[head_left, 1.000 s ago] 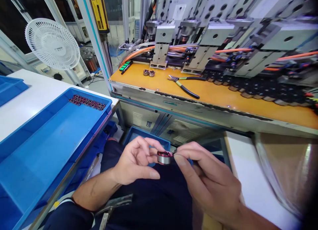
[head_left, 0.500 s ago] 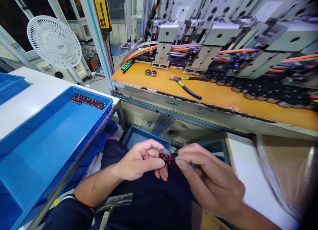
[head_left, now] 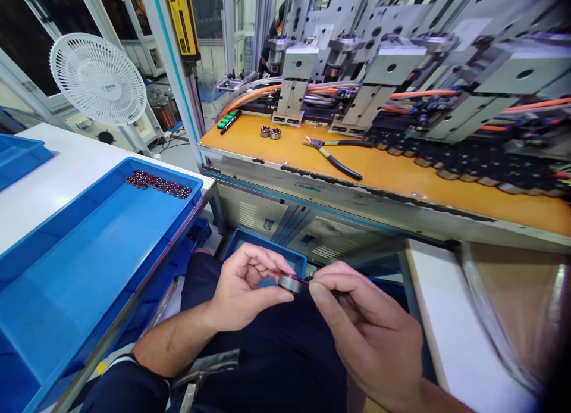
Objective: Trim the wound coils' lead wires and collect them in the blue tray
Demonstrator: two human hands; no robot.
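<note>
Over my lap, my left hand (head_left: 245, 291) grips a small motor stator (head_left: 289, 283) between thumb and fingers. The stator is a grey metal ring with dark and reddish windings, its smooth outer side facing me. A thin reddish wire (head_left: 303, 280) runs from it to the right. My right hand (head_left: 368, 329) pinches the wire's end between thumb and forefinger, a short distance from the ring. The fingertips partly hide the wire's tip.
A blue tray (head_left: 89, 222) on the left table holds rows of stators (head_left: 158, 184). On the orange bench (head_left: 294, 148) lie cutting pliers (head_left: 330, 154), two stators (head_left: 270, 132) and black parts (head_left: 464, 160). Machine fixtures (head_left: 294, 85) stand behind; a white fan (head_left: 98, 80) is at left.
The stator has been tilted over, so its outer side shows instead of the wound face. My right hand has shifted slightly left, still pinching the wire.
</note>
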